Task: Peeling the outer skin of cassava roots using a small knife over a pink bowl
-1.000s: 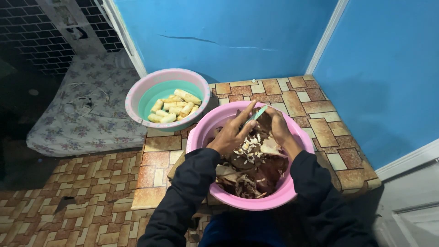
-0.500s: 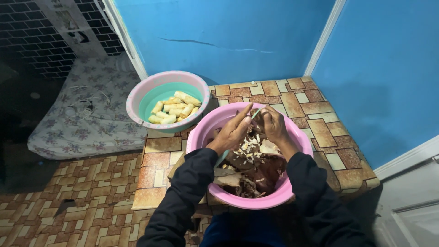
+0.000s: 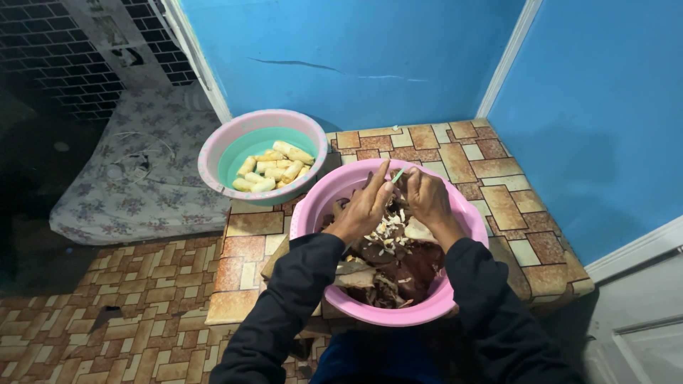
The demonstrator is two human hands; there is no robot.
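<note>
The pink basin [image 3: 455, 299] sits at the step's [image 3: 498, 171] front edge, blue walls [image 3: 370, 50] close behind, open floor [image 3: 107, 313] left. Both hands work above its brown peels [image 3: 398, 270]: left hand [image 3: 366, 210] gripping something hidden, right hand [image 3: 427, 199] pinching a green-handled tool [image 3: 398, 175]. The bowl [image 3: 235, 142] of peeled pieces [image 3: 274, 167] lies beyond the left hand.

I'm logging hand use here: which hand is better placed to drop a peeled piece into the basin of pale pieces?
Probably the left hand: the basin of pale pieces sits on its side, while the right hand is farther.
</note>
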